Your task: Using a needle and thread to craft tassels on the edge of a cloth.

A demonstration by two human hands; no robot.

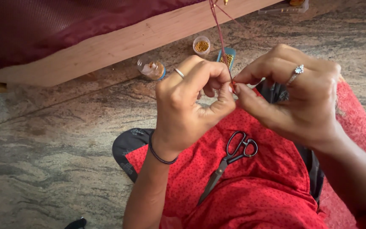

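Observation:
My left hand (189, 101) and my right hand (291, 95) meet in the middle of the view, fingertips pinched together on a thin maroon thread (221, 40). The thread runs taut upward to the dark maroon fabric (43, 29) stretched over a wooden frame (119, 44). My left hand wears a ring and a dark bead bracelet; my right hand wears a ring with a stone. Whether a needle is held at the pinch, I cannot tell.
Dark scissors (229, 159) lie shut on the red dotted cloth (255, 191) over my lap. On the stone floor (43, 144) stand a small cup of gold beads (201, 45), a tipped clear bottle (151, 68) and a blue bead tray (226, 57).

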